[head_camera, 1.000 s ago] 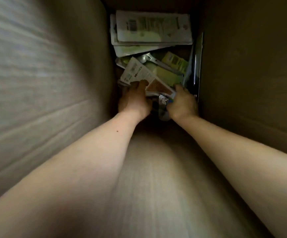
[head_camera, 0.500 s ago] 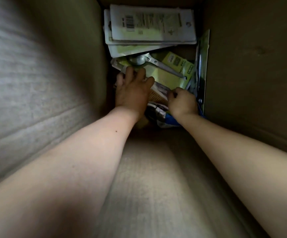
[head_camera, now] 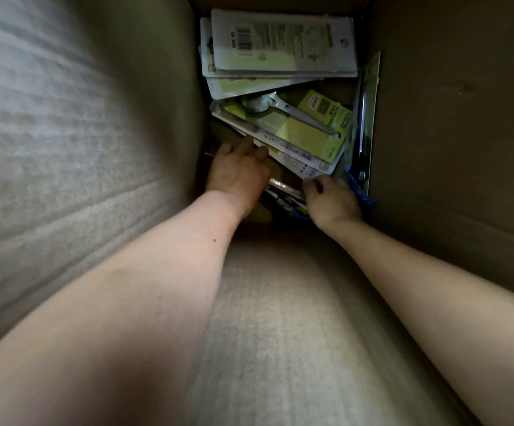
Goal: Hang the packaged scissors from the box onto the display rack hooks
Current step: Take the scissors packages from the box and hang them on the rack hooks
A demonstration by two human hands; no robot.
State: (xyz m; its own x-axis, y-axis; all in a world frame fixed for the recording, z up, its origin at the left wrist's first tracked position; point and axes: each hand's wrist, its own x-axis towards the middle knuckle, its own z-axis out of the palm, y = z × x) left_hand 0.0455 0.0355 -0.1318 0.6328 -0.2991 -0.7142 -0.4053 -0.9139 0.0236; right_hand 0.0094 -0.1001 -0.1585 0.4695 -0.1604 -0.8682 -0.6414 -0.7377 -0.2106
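Observation:
Both my arms reach deep into a tall cardboard box (head_camera: 452,124). Several packaged scissors lie in a loose heap at its bottom. A green-card pack with silver scissors (head_camera: 298,124) lies face up in the middle, on a white-backed pack (head_camera: 295,159). My left hand (head_camera: 237,175) has its fingers stretched against the lower left edge of that pile. My right hand (head_camera: 331,201) is curled and pinches the near corner of the white-backed pack. A blue-handled pack (head_camera: 361,192) shows beside my right hand, partly hidden.
More white-backed packs with a barcode (head_camera: 283,41) are stacked at the far end. One pack (head_camera: 369,118) stands on edge against the right wall. The box walls close in on both sides, the left wall (head_camera: 65,149) close to my left arm.
My left hand slid back off the top of the green pack to the pile's lower left edge. The white-backed pack now shows beneath the green one. My right hand stayed at the near corner.

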